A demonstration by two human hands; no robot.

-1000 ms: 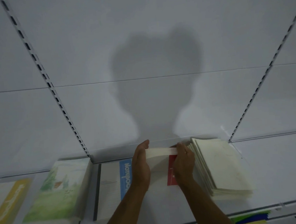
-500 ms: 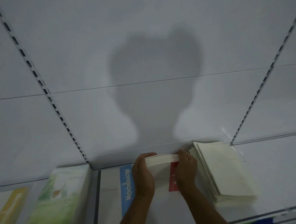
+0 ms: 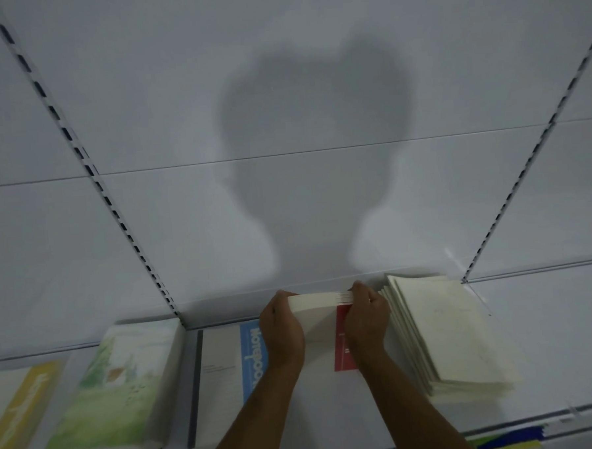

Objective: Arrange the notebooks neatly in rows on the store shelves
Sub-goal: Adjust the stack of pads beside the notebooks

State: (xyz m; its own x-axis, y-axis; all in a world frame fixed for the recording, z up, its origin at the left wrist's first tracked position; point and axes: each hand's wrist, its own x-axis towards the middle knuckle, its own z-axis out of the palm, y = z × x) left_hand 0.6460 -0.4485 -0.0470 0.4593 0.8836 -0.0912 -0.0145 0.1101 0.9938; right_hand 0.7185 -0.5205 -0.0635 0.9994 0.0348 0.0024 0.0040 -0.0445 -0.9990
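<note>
Change since earlier: the stack of notebooks (image 3: 321,300) is seen held a little more squarely between the two hands than half a second ago, when the left fingers were curled further over its top; a second ago the far edge was seen thinner and flatter. The view has shifted slightly; the neighbouring piles are unmoved.
Left hand (image 3: 281,331): its grip is closed round the left end of the held stack, thumb on the near side, fingers wrapped over the far edge.
Right hand (image 3: 366,318): its grip is closed on the right end of the same stack, fingertips over the top edge.
Held stack, look: several thin white notebooks pressed together, page edges pale and even; a red band (image 3: 343,338) is seen on the cover near the right hand. Fine detail is blurred.
Held stack, place: on the white shelf (image 3: 550,331), near its back panel, between the blue-banded notebook and the cream pile.
Blue-banded notebook (image 3: 226,368): laid flat just left of the hands, a blue strip with lettering and a dark spine.
Cream pile (image 3: 447,333): fanned unevenly, just right of the right hand.
Green-covered pile (image 3: 121,381): further left, flat.
Yellow-covered notebook (image 3: 16,407): at the far left edge.
Back panel: a shadow of a head and shoulders (image 3: 318,147) is cast on it.
</note>
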